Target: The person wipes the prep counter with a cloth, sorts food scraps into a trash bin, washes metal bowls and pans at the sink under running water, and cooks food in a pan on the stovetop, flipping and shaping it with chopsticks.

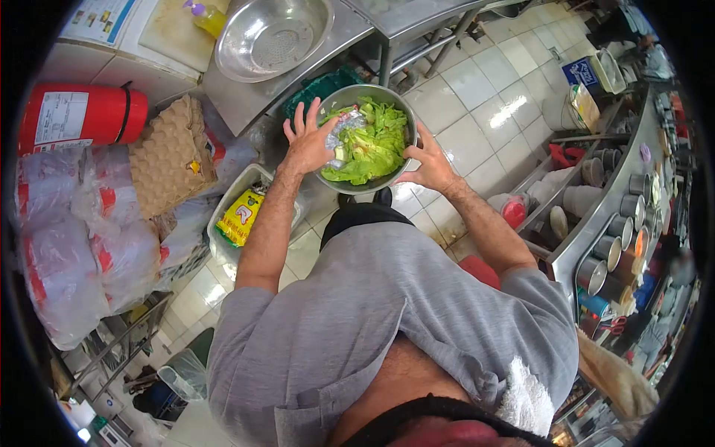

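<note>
A round metal bowl [411, 119] is held out in front of my body. Green lettuce leaves [376, 141] fill much of it, and a clear, shiny wrinkled piece [347, 128], perhaps plastic or ice, lies among them on the left. My right hand [432, 160] grips the bowl's right rim, with the thumb over the edge. At the left rim, my left hand [307, 145] has its fingers spread apart, the thumb reaching over the bowl's inside. Whether the left palm bears on the rim is hidden.
A large perforated metal basin [313, 22] stands on the steel counter [238, 97] ahead. To the left are a red cylinder [89, 115], egg cartons [171, 153] and plastic-wrapped packs [63, 261]. A bin [220, 249] holds yellow packaging. On the right, a counter carries several metal containers [593, 274].
</note>
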{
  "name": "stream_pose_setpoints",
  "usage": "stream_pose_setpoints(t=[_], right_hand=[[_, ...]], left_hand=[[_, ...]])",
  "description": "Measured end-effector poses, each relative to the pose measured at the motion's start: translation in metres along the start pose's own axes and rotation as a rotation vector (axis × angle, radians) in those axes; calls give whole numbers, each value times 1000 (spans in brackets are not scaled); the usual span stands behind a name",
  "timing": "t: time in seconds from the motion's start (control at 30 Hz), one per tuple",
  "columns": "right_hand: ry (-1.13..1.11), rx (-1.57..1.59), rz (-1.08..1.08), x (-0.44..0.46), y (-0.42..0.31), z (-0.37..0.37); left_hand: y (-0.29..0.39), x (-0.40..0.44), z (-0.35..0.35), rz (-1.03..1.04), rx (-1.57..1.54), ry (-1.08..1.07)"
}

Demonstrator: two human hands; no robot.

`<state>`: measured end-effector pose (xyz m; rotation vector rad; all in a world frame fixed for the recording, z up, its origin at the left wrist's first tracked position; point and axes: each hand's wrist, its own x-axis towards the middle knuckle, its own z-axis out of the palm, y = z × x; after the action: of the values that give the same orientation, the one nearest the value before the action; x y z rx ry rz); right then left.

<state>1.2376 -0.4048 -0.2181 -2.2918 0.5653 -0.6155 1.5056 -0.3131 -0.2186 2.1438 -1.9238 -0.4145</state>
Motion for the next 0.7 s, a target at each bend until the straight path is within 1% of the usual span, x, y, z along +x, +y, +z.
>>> stream_pose_setpoints(t=[0.03,0.07,0.13,0.17,0.23,0.27,0.3,0.37,0.43,0.5,0.53,0.57,0.63,0.7], right_hand=[[-4,7,5,-5,1,-3],[-36,40,30,1,3,-1],[-82,79,57,7,6,5],[-67,61,22,10,12,9],[-53,48,-9,19,18,18],[-42,39,50,17,19,20],[-33,31,106,20,20,27],[0,51,87,22,36,46],[-20,87,129,25,43,57],[-25,46,127,24,48,67],[-31,3,127,24,50,72],[-35,5,131,22,52,78],[-43,100,160,19,56,88],[-27,74,170,15,58,96]], left_hand=[[6,-1,4,39,36,41],[0,3,7,27,33,34],[-8,5,8,-16,100,-120],[-13,6,8,-26,97,-120],[-23,6,4,-56,-6,21],[-24,6,4,-104,-66,88],[-28,6,4,-111,-68,79],[-39,12,4,-151,-274,109],[-41,19,7,-137,-311,108],[-36,25,11,-118,-579,112],[-33,27,11,-57,-516,213],[-32,29,10,-61,-518,209],[-26,33,-2,-137,-545,220],[-24,35,-11,-145,-533,249]])
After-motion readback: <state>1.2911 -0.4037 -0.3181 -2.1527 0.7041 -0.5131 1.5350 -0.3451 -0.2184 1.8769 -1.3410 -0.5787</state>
